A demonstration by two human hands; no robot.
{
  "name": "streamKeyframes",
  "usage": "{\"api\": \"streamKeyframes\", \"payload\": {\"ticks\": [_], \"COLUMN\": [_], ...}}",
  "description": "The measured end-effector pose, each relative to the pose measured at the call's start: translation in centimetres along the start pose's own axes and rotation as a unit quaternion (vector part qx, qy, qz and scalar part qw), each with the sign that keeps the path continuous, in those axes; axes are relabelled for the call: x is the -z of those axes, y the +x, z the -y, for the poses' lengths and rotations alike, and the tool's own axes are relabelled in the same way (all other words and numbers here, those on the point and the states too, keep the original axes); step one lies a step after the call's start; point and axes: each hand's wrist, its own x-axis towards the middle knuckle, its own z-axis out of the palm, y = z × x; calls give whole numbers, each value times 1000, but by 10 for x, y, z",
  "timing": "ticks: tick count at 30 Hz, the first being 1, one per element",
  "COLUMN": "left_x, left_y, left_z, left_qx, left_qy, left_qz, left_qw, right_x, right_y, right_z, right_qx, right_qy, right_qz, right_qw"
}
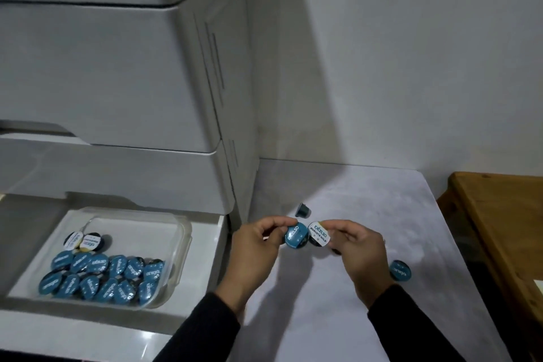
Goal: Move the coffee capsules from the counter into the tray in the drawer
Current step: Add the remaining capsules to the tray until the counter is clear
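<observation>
Left hand pinches a blue capsule, right hand a white one, above the tabletop; best carry both left, release low over the tray.

The left hand covers part of the round blue-lidded coffee capsule it pinches, so its cup part cannot be seen. The right hand hides the body of the white-lidded capsule. In the clear plastic tray, the blue capsules overlap and their small print is too blurry to read. The brown wooden table is cut off by the right edge.
</observation>
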Motion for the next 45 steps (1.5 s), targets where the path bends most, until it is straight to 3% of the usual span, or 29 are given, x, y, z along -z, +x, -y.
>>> {"api": "streamKeyframes", "payload": {"ticks": [7, 13, 20, 24, 33, 45], "left_x": [111, 239, 338, 351, 360, 367], "left_y": [-8, 12, 61, 80, 96, 96], "left_z": [-14, 19, 73, 93, 119, 132], "left_qx": [-43, -31, -8, 16, 54, 44], "left_qy": [91, 237, 338, 331, 314, 303], "left_qz": [13, 66, 152, 187, 243, 282], "left_qw": [995, 969, 929, 925, 916, 909], "right_x": [-72, -189, -308, -336, -366, -376], "right_y": [-25, -47, -40, -29, -22, -22], "right_z": [53, 58, 24, -3, -18, -20], "right_qx": [14, 23, -36, -55, -88, -110], "right_qy": [-1, -73, -195, -249, -243, -228], "right_qz": [108, 208, 229, 205, 118, 143], "right_qw": [994, 975, 953, 945, 959, 957]}}
